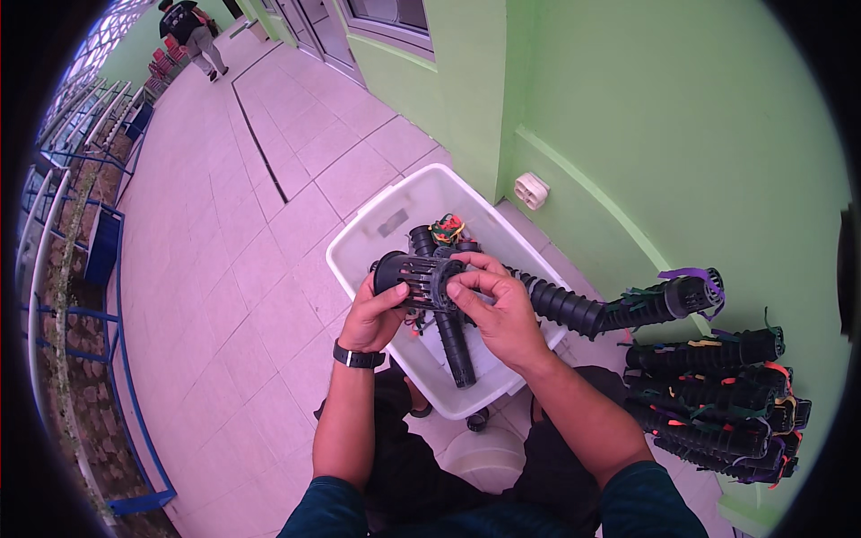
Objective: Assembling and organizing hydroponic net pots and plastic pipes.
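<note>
A black slotted plastic cup (417, 280) lies sideways between my hands above the white tub. Its wide end rests in my left hand (369, 318), with the thumb along the slots. At its other end, my right hand (500, 309) pinches the ring-shaped rim with thumb and fingers; whether a small piece is in that pinch is hidden. Below, inside the white plastic tub (352, 229), lie a black corrugated tube (456, 351) and a bundle of red, green and yellow strips (447, 229). A longer corrugated tube (567, 307) extends over the tub's right edge, purple ribbon at its far end.
Several black corrugated tubes with coloured ties (704, 394) are stacked at the right by the green wall (682, 117). A white outlet box (532, 190) juts from the wall. Blue metal frames (112, 359) line the left; a person (190, 36) is far off.
</note>
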{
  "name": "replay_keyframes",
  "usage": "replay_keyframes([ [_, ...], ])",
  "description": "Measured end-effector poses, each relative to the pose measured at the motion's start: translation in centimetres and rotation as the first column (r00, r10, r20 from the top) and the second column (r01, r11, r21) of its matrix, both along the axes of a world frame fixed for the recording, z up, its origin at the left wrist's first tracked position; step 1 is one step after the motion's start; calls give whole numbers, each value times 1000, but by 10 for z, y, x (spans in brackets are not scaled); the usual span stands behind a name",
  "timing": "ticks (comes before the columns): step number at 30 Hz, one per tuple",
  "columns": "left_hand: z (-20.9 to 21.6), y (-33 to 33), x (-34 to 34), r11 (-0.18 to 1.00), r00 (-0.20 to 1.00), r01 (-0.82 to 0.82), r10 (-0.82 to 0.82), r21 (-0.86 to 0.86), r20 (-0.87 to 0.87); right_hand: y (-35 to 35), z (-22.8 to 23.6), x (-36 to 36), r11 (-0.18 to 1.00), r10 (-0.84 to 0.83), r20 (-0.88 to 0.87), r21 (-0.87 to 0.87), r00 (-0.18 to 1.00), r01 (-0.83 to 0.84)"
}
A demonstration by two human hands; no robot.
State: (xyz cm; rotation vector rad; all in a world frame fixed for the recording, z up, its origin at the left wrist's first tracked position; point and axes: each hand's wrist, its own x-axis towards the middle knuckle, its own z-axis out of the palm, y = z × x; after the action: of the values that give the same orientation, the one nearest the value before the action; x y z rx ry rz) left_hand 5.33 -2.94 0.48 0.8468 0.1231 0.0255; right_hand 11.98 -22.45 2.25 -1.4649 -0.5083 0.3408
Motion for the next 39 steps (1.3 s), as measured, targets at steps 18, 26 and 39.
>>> replay_keyframes([
  [18, -6, -1, 7, 991, 1000, -18, 15, 131, 27, -9, 10, -1, 951, 244, -310, 261, 919, -165],
  [26, 6, -25, 17, 990, 995, -91, 95, 110, -33, -7, 18, -5, 981, 98, -126, 177, 987, -75],
  [39, 2, -65, 29, 362, 858, -477, 388, 801, 336, 7, 1, 1, 785, -254, 642, -299, 723, 542],
])
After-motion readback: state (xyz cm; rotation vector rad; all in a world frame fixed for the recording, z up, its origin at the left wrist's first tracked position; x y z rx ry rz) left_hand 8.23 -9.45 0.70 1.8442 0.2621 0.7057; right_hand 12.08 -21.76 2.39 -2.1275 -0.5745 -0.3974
